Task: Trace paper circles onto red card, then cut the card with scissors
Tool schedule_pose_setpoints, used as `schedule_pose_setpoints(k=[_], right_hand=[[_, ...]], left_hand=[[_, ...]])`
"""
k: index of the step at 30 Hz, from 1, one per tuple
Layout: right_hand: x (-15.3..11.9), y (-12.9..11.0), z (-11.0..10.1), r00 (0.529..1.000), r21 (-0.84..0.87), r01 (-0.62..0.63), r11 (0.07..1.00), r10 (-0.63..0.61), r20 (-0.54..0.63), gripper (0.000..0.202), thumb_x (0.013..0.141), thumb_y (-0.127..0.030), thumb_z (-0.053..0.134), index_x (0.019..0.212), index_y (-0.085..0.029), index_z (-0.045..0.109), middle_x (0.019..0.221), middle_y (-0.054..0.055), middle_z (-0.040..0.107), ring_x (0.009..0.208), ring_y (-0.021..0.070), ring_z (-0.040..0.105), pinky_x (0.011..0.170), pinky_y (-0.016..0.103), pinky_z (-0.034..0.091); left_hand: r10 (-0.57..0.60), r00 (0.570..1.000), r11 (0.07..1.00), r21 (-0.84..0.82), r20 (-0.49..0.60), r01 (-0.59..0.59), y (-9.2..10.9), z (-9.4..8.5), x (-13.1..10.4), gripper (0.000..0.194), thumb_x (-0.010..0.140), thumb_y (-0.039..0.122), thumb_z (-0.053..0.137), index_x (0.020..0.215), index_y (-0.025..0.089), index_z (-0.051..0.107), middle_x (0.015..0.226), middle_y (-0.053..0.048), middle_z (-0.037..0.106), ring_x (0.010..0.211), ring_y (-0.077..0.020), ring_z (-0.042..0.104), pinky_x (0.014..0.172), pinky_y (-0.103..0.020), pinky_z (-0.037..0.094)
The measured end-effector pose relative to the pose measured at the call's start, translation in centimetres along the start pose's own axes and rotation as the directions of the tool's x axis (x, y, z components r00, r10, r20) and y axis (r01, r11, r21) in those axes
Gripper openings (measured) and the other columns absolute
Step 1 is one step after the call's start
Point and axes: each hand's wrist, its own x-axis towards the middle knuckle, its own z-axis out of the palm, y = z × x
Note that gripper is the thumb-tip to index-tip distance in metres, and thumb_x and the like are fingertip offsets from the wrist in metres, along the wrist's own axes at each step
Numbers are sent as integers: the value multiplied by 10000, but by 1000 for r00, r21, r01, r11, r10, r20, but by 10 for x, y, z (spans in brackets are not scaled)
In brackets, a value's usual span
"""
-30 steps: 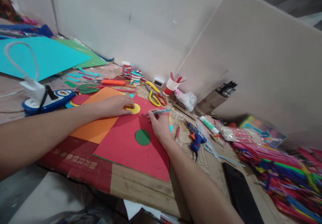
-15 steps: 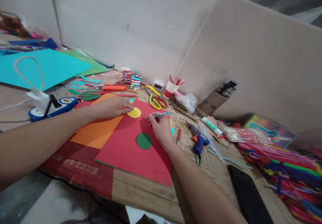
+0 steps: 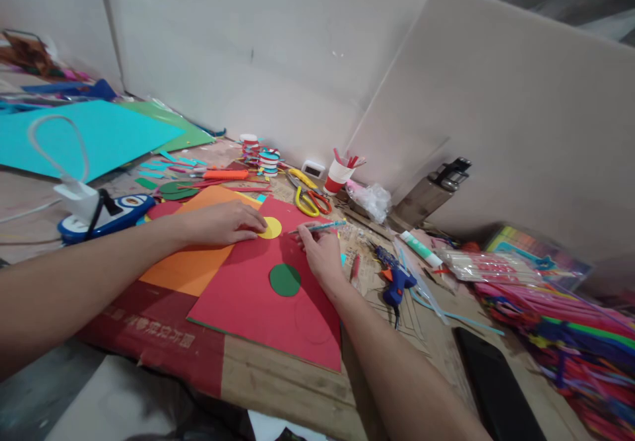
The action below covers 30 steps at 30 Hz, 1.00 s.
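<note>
A red sheet of paper (image 3: 243,302) lies slanted on the table, overlapping an orange sheet (image 3: 183,270). On the red sheet rest a yellow paper circle (image 3: 272,228) and a green paper circle (image 3: 285,280). My left hand (image 3: 231,223) lies palm down with its fingers stretched out, the fingertips touching the yellow circle's left edge. My right hand (image 3: 317,249) is closed around a slim light-blue patterned pencil (image 3: 327,225), whose dark tip points left, just right of the yellow circle. A faint round outline shows low on the red sheet.
Behind are yellow-handled pliers (image 3: 306,203), orange-handled scissors (image 3: 320,201) and a paper cup (image 3: 338,176) of red sticks. Rightward lie a blue glue gun (image 3: 394,282), a glue stick (image 3: 421,249), a black phone (image 3: 496,385) and pipe cleaners (image 3: 570,335). A power strip (image 3: 106,213) sits left.
My left hand has shifted slightly right and down, and the yellow circle has slid a little the same way. The pencil in my right hand has moved slightly right.
</note>
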Motion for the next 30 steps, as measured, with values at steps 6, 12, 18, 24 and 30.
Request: schedule_pose_setpoints(k=[6, 12, 18, 24, 30], right_hand=[[0, 0, 0, 1000, 4, -21, 1000, 21, 0, 312, 850, -448, 545, 770, -185, 692, 752, 60, 722, 673, 190, 651, 624, 283, 492], [0, 2, -1, 1000, 2, -21, 1000, 21, 0, 336, 852, -457, 537, 768, -175, 697, 755, 72, 726, 670, 188, 651, 614, 281, 490], [1, 4, 1, 1000, 18, -16, 1000, 17, -9, 341, 847, -467, 550, 750, -172, 690, 731, 69, 717, 648, 182, 634, 602, 282, 492], [0, 3, 1, 999, 29, -24, 999, 25, -26, 326, 843, -449, 563, 722, -174, 688, 707, 65, 715, 631, 178, 634, 579, 272, 481], [-1, -1, 0, 999, 40, -34, 999, 35, -20, 333, 836, -462, 555, 715, -178, 680, 723, 70, 718, 636, 181, 627, 598, 284, 482]], left_hand=[[-209, 951, 975, -121, -229, 186, -8, -12, 0, 376, 927, 443, 475, 1097, 227, 732, 1236, -37, 710, 1182, -208, 614, 1051, -314, 440], [-140, 977, 988, -92, -159, 127, -5, -16, -1, 361, 930, 402, 473, 1100, 223, 737, 1216, -36, 721, 1173, -201, 623, 1048, -308, 445], [6, 1000, 1000, -18, -18, -6, 0, -9, -2, 345, 922, 199, 445, 1055, 244, 760, 1176, -2, 741, 1120, -155, 656, 1033, -246, 443], [32, 999, 999, 18, 4, -32, 1, -10, -2, 358, 893, 132, 459, 1042, 252, 761, 1156, 12, 747, 1092, -151, 668, 999, -231, 459], [33, 999, 999, 19, -5, -33, 3, -10, -3, 360, 897, 132, 449, 1046, 241, 758, 1152, 0, 747, 1093, -157, 667, 982, -229, 467]])
